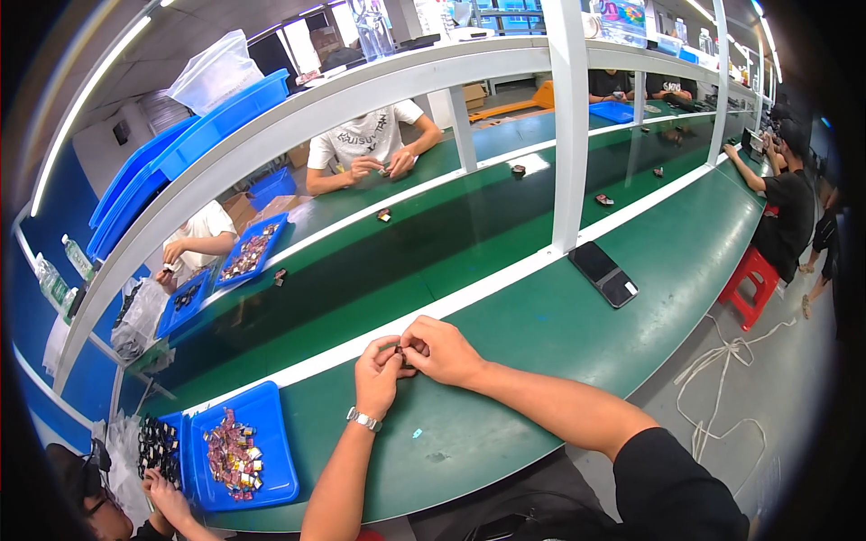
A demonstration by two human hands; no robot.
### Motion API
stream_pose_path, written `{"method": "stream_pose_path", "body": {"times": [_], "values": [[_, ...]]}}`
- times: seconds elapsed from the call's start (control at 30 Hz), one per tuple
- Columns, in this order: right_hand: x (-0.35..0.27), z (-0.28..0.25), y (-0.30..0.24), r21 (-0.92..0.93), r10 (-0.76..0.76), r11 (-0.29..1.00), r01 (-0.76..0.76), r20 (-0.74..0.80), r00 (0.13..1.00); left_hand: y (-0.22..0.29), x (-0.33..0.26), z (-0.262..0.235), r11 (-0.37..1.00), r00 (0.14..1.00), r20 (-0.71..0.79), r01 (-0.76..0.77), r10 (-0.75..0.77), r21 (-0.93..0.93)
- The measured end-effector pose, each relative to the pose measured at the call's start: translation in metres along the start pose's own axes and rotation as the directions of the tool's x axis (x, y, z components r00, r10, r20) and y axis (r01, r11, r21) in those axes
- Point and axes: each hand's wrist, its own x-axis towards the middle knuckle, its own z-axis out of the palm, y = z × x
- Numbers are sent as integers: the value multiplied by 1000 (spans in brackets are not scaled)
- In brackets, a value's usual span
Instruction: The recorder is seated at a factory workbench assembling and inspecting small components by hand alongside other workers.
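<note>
Above the near green worktop, my left hand (pixel 377 374) and my right hand (pixel 440 350) meet with their fingertips pinched together. Between them is a small dark part (pixel 402 354), mostly covered by the fingers; its kind cannot be made out. A watch with a metal band sits on my left wrist. To the left, a blue tray (pixel 287 451) holds a heap of small pinkish, yellow and white parts (pixel 233 455). A tiny light-blue scrap (pixel 417 434) lies on the worktop close to my left forearm.
A dark phone-like device (pixel 603 273) lies by a white post (pixel 568 135). Beyond the white rail (pixel 469 288), small parts sit spaced along the green conveyor belt (pixel 451 243). A co-worker's hand (pixel 167 496) is at the black parts on the left. Other people work across and to the right.
</note>
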Motion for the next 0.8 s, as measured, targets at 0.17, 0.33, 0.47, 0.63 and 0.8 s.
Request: {"method": "stream_pose_path", "body": {"times": [0.17,0.33,0.47,0.63,0.8], "values": [[13,-9,27,142,232,965,-221,-67,970,-9,8,-12,973,975,-128,-159,181,166],[48,-41,95,119,347,938,-326,-307,886,-20,20,-6,966,987,-87,-109,132,234],[80,-16,134,69,237,971,-227,-360,902,-19,19,-13,962,989,-62,-116,135,247],[71,-9,110,-219,133,949,-226,-372,918,-19,15,-27,945,986,-71,-121,149,303],[70,-20,96,-159,88,974,-163,-396,914,-18,21,-21,929,984,-46,-148,174,338]]}}
